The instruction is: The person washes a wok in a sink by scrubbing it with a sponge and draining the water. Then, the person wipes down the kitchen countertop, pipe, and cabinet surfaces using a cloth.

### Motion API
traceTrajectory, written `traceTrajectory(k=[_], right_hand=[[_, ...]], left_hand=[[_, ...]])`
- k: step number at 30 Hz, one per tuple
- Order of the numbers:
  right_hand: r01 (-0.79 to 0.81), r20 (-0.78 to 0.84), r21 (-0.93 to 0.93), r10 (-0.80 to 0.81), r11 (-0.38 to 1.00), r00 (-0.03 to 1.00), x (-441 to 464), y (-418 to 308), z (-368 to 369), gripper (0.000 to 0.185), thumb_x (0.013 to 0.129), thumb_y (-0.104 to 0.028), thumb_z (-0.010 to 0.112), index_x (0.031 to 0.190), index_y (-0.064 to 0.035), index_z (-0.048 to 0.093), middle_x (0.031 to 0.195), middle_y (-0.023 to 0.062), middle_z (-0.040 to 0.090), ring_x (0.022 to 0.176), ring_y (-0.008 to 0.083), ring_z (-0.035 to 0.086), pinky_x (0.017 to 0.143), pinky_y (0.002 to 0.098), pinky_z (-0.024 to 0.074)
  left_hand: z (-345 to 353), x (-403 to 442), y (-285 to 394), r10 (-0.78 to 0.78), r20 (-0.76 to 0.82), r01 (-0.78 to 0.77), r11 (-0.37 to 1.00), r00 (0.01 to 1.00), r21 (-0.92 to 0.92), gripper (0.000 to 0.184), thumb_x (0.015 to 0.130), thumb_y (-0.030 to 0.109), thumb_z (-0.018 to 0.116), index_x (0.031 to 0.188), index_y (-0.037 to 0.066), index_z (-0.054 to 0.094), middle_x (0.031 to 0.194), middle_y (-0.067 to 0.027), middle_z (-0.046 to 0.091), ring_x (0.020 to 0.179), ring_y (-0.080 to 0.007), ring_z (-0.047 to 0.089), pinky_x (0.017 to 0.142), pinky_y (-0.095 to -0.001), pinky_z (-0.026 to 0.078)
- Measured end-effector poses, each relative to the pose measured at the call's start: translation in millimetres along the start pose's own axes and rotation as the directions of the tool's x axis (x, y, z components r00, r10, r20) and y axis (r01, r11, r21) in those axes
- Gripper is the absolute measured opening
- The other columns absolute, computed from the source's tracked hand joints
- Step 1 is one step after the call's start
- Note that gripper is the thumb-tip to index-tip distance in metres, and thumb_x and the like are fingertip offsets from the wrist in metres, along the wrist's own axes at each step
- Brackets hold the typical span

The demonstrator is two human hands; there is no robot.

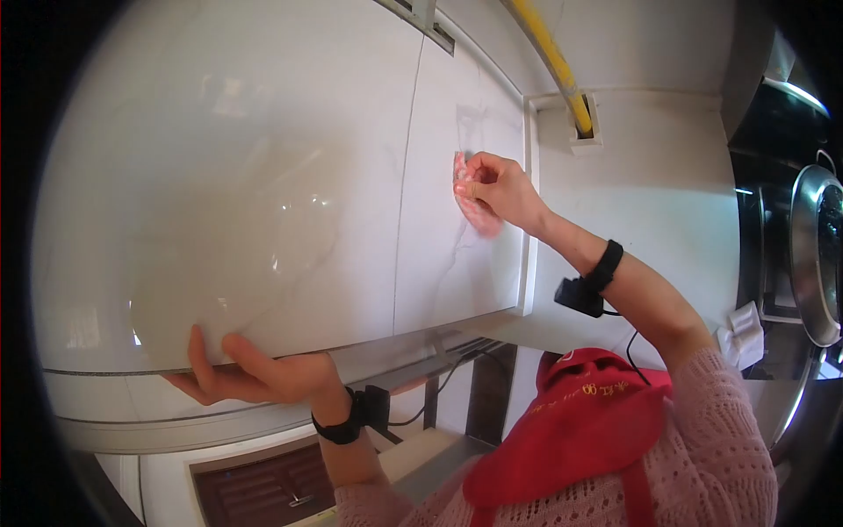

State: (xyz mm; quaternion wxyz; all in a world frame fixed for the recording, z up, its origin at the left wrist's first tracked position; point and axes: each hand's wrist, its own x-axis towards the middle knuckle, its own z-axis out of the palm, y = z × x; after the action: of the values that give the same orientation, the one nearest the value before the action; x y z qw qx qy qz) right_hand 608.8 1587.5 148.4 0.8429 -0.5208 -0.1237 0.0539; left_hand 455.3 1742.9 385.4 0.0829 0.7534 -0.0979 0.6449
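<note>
My right hand (500, 189) pinches a pink-and-white patterned cloth (479, 216) between thumb and fingers, against a glossy white marbled panel (325, 149). Part of the cloth hangs below the fingertips, slightly blurred. At the lower left, my left hand (263, 369) rests at the panel's bottom edge, with its fingers apart and some of them over the edge onto the surface. A thin dark seam crosses the panel between the two hands. Each wrist wears a black strap with a small device.
A yellow pipe (553, 57) enters a fitting at the upper right. On the right are a stove with a large round pan (817, 255) and a crumpled white item (745, 335). Below lie a red apron (571, 430), black cables and a brown louvered door (263, 492).
</note>
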Motion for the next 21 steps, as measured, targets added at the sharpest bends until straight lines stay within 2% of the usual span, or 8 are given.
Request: traceTrajectory(k=[4, 6, 7, 10, 14, 16, 19, 21], right_hand=[[0.039, 0.244, 0.21, -0.091, 0.977, 0.966, -42, -2, 23, 0.015, 0.086, -0.004, 0.071, 0.082, -0.0044, 0.057, 0.076, 0.0013, 0.056, 0.07, 0.01, 0.054, 0.063, 0.0283, 0.0471], [0.331, 0.336, -0.137, -0.271, 0.934, 0.902, -75, -7, 29, 0.015, 0.086, 0.0, 0.069, 0.082, -0.0057, 0.055, 0.08, 0.0031, 0.056, 0.073, 0.015, 0.056, 0.067, 0.0316, 0.0481], [0.248, 0.315, -0.207, -0.175, 0.947, 0.933, -86, -8, 31, 0.016, 0.084, 0.0, 0.07, 0.083, -0.0063, 0.056, 0.081, 0.0053, 0.056, 0.078, 0.0184, 0.058, 0.071, 0.0339, 0.0491], [0.301, 0.231, -0.06, -0.28, 0.952, 0.932, -78, -6, 35, 0.014, 0.086, -0.003, 0.07, 0.083, -0.0059, 0.056, 0.078, 0.0045, 0.06, 0.072, 0.016, 0.058, 0.067, 0.0335, 0.0499], [0.069, -0.009, -0.019, -0.069, 0.997, 0.998, -26, -17, 26, 0.011, 0.088, -0.002, 0.071, 0.089, -0.0027, 0.059, 0.078, -0.0019, 0.058, 0.073, 0.005, 0.051, 0.065, 0.0239, 0.0474], [-0.131, 0.145, 0.169, 0.107, 0.977, 0.984, -19, -30, 15, 0.012, 0.088, -0.002, 0.071, 0.089, -0.0037, 0.059, 0.08, -0.0019, 0.058, 0.075, 0.0048, 0.052, 0.065, 0.0234, 0.0467], [-0.134, 0.175, 0.183, 0.102, 0.974, 0.979, -47, -20, 26, 0.014, 0.087, -0.002, 0.072, 0.088, -0.0046, 0.058, 0.079, -0.0022, 0.056, 0.074, 0.0056, 0.052, 0.065, 0.0237, 0.0465], [-0.006, 0.172, 0.03, 0.0, 1.0, 0.985, -88, 6, 34, 0.015, 0.088, -0.003, 0.07, 0.085, -0.0051, 0.056, 0.078, -0.0007, 0.058, 0.072, 0.0074, 0.052, 0.064, 0.025, 0.0465]], left_hand=[[3, 1, 0, 0.004, -0.011, -0.005, 1.0, 1.0, -0.022, 0.036, 0.1, 0.025, 0.051, 0.128, 0.002, 0.057, 0.153, -0.0171, 0.023, 0.137, -0.0303, 0.037, 0.11, -0.0472, 0.039], [3, 0, 0, 0.004, -0.013, -0.004, 0.998, 1.0, -0.06, 0.036, 0.1, 0.024, 0.052, 0.128, 0.003, 0.057, 0.152, -0.0168, 0.023, 0.137, -0.0308, 0.037, 0.11, -0.047, 0.039], [3, 0, 0, 0.008, -0.011, -0.009, 0.999, 1.0, -0.046, 0.036, 0.099, 0.024, 0.052, 0.127, 0.003, 0.057, 0.153, -0.0169, 0.023, 0.137, -0.0309, 0.037, 0.11, -0.0472, 0.039], [2, 3, 0, 0.022, -0.01, -0.022, 0.999, 1.0, -0.029, 0.035, 0.099, 0.024, 0.052, 0.126, 0.003, 0.058, 0.153, -0.0172, 0.022, 0.138, -0.0315, 0.037, 0.111, -0.0477, 0.039], [0, 0, -2, 0.025, -0.003, -0.025, 0.999, 1.0, -0.04, 0.035, 0.099, 0.025, 0.051, 0.126, 0.003, 0.058, 0.154, -0.0179, 0.022, 0.138, -0.0323, 0.037, 0.111, -0.0479, 0.039], [-3, 0, -3, 0.025, -0.003, -0.025, 1.0, 1.0, -0.017, 0.035, 0.099, 0.025, 0.051, 0.126, 0.003, 0.058, 0.154, -0.0181, 0.021, 0.138, -0.0325, 0.037, 0.111, -0.0478, 0.04], [0, 2, 2, 0.012, -0.01, -0.011, 1.0, 1.0, 0.009, 0.035, 0.099, 0.025, 0.052, 0.125, 0.003, 0.058, 0.153, -0.018, 0.022, 0.138, -0.0326, 0.037, 0.11, -0.0478, 0.04], [2, 2, 4, 0.011, -0.007, -0.011, 1.0, 1.0, 0.021, 0.034, 0.099, 0.025, 0.052, 0.124, 0.003, 0.058, 0.152, -0.0178, 0.022, 0.138, -0.0324, 0.037, 0.109, -0.048, 0.041]])
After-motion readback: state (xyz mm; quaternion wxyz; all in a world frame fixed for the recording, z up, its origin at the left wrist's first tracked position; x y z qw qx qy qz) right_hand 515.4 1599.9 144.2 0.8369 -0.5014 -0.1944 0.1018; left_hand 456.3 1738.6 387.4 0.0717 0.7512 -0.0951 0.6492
